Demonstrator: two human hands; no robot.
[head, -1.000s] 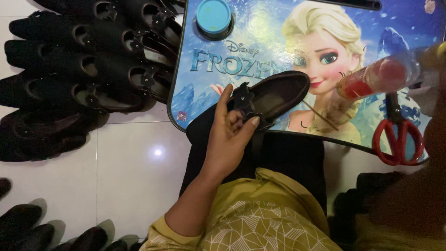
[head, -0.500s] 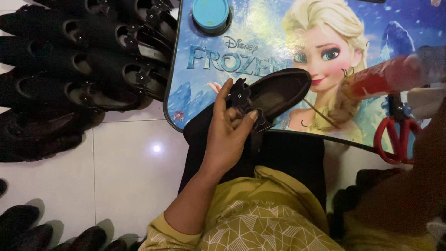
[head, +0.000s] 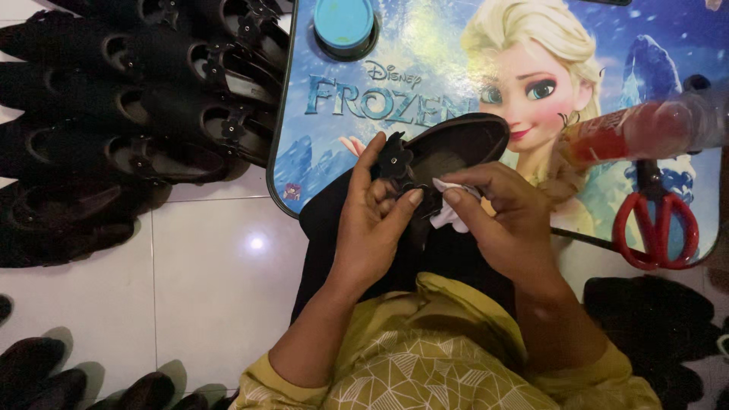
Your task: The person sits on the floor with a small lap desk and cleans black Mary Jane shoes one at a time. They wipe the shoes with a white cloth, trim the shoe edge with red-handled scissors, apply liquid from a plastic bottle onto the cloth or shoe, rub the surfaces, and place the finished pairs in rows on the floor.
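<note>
Dim overhead light; floor glare; blurred bottle (head: 645, 129)

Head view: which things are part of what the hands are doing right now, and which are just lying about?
In hand:
- black shoe, held by left hand
- white cloth, pinched in right hand at the shoe

Lying about:
- red scissors on lap table
- round blue lid
- red tube
- rows of black shoes on the floor

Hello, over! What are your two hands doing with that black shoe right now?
Left hand grip shut on black shoe. Right hand pinching white cloth against the shoe. Red scissors and red tube lie clear, to the right.
</note>
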